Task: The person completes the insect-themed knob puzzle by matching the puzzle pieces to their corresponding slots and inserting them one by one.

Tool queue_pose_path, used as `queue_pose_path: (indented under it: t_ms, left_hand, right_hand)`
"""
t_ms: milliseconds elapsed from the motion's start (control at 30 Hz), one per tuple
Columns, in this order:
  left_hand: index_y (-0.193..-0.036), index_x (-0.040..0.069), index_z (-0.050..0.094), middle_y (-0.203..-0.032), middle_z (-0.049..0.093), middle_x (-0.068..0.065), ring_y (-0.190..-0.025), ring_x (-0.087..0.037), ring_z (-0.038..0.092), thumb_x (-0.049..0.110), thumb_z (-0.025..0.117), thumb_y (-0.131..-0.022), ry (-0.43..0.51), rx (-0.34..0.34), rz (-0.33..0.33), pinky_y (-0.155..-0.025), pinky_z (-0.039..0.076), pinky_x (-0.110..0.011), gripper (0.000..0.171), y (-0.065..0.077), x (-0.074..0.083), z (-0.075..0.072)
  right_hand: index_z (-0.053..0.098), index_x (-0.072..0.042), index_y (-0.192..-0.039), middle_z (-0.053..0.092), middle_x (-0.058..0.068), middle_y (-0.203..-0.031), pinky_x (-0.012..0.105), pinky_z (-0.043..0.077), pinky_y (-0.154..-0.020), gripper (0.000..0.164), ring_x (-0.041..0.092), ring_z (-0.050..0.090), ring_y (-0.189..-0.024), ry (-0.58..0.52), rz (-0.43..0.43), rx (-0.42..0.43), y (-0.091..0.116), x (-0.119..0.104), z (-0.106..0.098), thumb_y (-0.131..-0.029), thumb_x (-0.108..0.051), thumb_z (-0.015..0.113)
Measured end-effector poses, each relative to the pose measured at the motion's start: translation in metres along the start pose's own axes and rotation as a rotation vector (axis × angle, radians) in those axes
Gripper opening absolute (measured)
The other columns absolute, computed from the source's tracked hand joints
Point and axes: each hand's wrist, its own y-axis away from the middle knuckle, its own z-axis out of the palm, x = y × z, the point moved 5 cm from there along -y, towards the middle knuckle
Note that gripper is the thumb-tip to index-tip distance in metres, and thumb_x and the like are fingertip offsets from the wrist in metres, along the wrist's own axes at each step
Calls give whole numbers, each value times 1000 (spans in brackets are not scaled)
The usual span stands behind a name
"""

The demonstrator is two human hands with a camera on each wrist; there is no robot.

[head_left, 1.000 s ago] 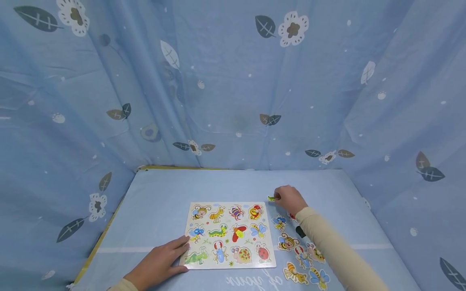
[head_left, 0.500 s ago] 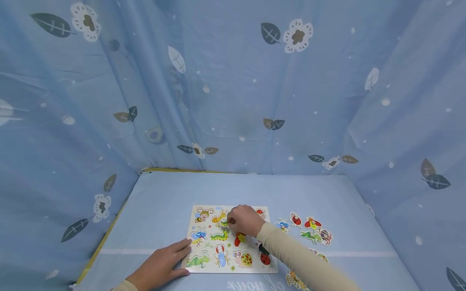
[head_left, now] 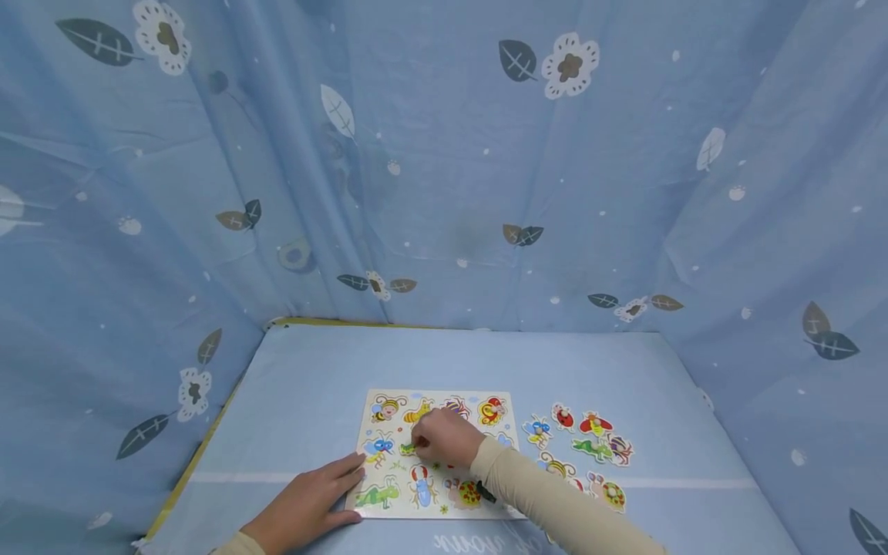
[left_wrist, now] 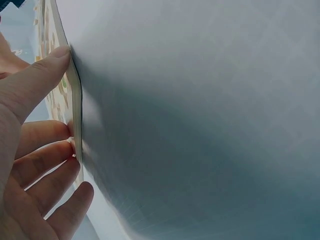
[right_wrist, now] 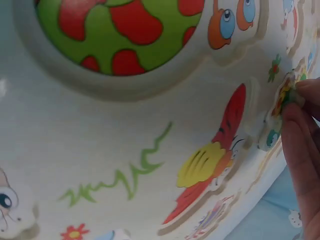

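Observation:
A wooden peg puzzle board (head_left: 409,513) with pictured insect recesses lies on the table in the head view. My left hand (head_left: 301,501) rests at its left edge, fingers mostly straight; in the left wrist view the thumb (left_wrist: 47,70) touches the board's rim. Over the middle row, my right hand (head_left: 447,438) pinches a green caterpillar piece (head_left: 406,449) by its knob. In the right wrist view the caterpillar piece (right_wrist: 272,135) is at its matching recess, tilted or seated I cannot tell. The hand covers part of the board.
Right of the board lie loose pieces: a mosquito (head_left: 537,432), a ladybug (head_left: 563,416), a red fly (head_left: 596,423), a grasshopper (head_left: 590,449), a spider (head_left: 620,449), a bee (head_left: 555,465) and a snail (head_left: 610,493). The right sleeve (head_left: 548,501) hides others. Blue curtains (head_left: 444,154) surround the table.
My right hand has carried the caterpillar piece from the table right of the board leftward, then down to the caterpillar recess. The left hand stays at the board's edge.

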Motion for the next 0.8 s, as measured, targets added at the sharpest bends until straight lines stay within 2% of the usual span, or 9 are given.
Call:
queue_pose_path:
  t_ms: [233, 400, 633, 800]
  left_hand:
    - [-139, 15, 56, -148, 48, -1, -131, -22, 52, 72, 51, -84, 5, -33, -2, -99, 53, -38, 79, 1, 0, 1]
    - [-140, 15, 55, -148, 48, -1, -130, -20, 53, 71, 52, -85, -17, -22, 4, -97, 54, -37, 78, 1, -1, 1]
    - [-138, 16, 57, -147, 49, 0, -131, -20, 52, 73, 50, -84, -20, -26, -1, -98, 53, -37, 79, -1, -2, 1]
    - [-138, 15, 57, -148, 49, -3, -132, -23, 51, 72, 51, -85, 35, -25, 15, -96, 54, -39, 78, 0, -1, 1]
  right_hand:
    - [74, -23, -74, 64, -18, -70, 7, 37, -52, 17, -7, 44, -56, -22, 15, -28, -1, -1, 3, -82, -9, 71]
    - [71, -24, -69, 60, -19, -66, 8, 37, -52, 19, -5, 44, -56, -20, 39, -23, -1, 1, 5, -82, -10, 72]
    - [74, -24, -75, 65, -18, -71, 7, 41, -56, 15, -7, 48, -60, -31, 46, -35, -3, 3, 5, -83, -11, 72]
    - [76, -22, -86, 68, -15, -80, 8, 43, -62, 10, -7, 49, -67, -48, 6, -43, 6, 10, -2, -84, -13, 72]
